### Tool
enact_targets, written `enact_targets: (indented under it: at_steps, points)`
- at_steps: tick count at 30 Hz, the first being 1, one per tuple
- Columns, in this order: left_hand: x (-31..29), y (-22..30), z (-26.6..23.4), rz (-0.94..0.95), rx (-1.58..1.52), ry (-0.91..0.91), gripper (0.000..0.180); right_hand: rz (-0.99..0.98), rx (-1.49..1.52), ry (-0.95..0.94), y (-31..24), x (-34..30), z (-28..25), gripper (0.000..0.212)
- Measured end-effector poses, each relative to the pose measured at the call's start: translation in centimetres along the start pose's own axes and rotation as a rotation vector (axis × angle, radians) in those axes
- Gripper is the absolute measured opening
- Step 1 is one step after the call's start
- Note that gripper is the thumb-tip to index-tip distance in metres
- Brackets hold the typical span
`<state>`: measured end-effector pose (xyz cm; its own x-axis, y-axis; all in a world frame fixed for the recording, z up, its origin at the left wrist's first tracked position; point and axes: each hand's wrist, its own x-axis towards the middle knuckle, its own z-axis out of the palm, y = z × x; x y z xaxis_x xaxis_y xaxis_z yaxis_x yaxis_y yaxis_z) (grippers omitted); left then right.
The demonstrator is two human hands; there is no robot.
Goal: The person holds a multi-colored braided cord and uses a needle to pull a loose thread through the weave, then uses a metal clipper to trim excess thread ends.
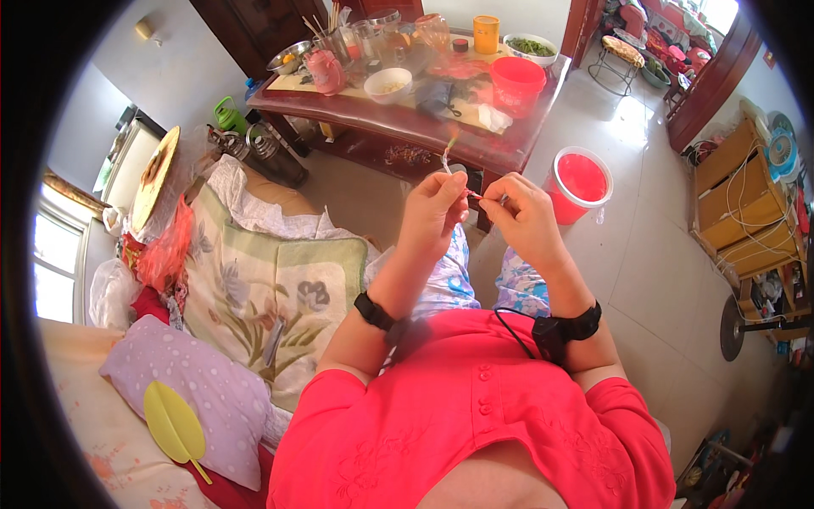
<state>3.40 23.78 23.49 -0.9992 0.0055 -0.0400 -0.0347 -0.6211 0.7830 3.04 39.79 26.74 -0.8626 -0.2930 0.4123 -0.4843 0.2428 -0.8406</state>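
Note:
My left hand (434,210) is raised in front of my lap, thumb and fingers pinched together on a thin twisted strand (447,158). White and pinkish, the strand stands up above the fingers and ends in a blurred yellow-green and orange tip; its exact kind is not clear. A reddish length of it runs across to my right hand (524,216), whose thumb and forefinger pinch its other end. The two hands are a small gap apart, and the fingers hide part of the strand.
Ahead stands a dark red table (339,106) with a red tub (517,85), a white bowl (388,85), a pink jug (324,72) and a bowl of greens (530,48). A red bucket (581,178) sits on the floor at right. A sofa with a floral cover (271,297) is at left.

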Motion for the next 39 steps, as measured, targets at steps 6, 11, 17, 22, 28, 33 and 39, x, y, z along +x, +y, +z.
enact_targets:
  at_steps: [6,11,17,22,28,33,39]
  points:
    - [-0.3,0.5,0.8,-0.033,-0.102,-0.061,0.008,0.149,0.115,-0.023,0.5,-0.1,-0.1,0.010]
    - [-0.3,0.9,0.0,-0.075,-0.080,-0.168,0.014,0.005,0.064,0.002,1.6,0.0,0.1,0.012]
    - [-0.5,1.2,-0.3,-0.028,0.076,-0.166,0.015,0.117,0.187,-0.046,1.4,0.0,0.0,0.009]
    - [-0.4,0.7,-0.2,0.086,0.054,-0.110,0.011,0.092,0.157,-0.087,1.0,0.0,0.2,0.008]
    - [-0.1,0.3,-0.5,0.085,-0.026,-0.136,0.011,0.124,0.163,-0.091,0.7,-0.1,0.3,0.005]
    - [-0.3,0.7,-0.4,-0.001,-0.090,-0.170,0.015,0.138,0.169,-0.118,1.0,-0.1,0.3,0.007]
    - [-0.8,2.0,-0.1,-0.054,-0.016,-0.131,0.015,0.217,0.209,-0.106,1.5,0.1,-0.2,0.006]
